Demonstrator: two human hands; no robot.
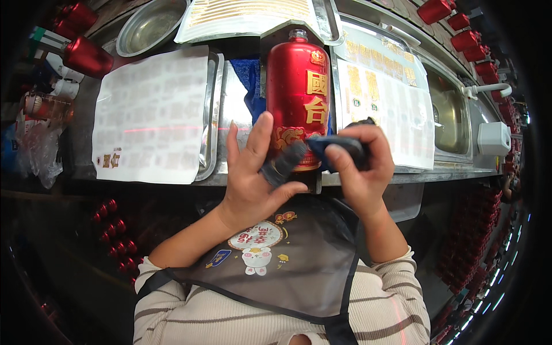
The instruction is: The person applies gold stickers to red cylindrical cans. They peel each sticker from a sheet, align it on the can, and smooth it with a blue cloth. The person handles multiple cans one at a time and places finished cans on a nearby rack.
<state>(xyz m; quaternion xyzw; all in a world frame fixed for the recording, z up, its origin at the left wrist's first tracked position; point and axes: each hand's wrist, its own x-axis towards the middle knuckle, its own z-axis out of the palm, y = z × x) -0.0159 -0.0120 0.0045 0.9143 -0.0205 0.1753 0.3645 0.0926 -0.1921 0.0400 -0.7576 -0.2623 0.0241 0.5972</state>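
Observation:
A glossy red bottle (293,86) with raised gold characters lies on its back in a metal holder (280,31), its neck pointing away from me. My left hand (250,172) is at the bottle's lower left side, fingers spread. One of its fingers wears a black cover (284,164) and reaches over the gold pattern near the base. At the lower right of the bottle, my right hand (368,169) grips a dark blue and black pad (345,150) between thumb and fingers. The pad's tip is close to the gold pattern; whether it touches, I cannot tell.
White sheets lie on metal trays at left (152,115) and right (397,109), gold stickers showing on the right one. Beyond are a striped gold sheet (247,17) and metal bowl (152,26). A blue cloth (247,80) sits beside the holder. A sink (451,115) is far right.

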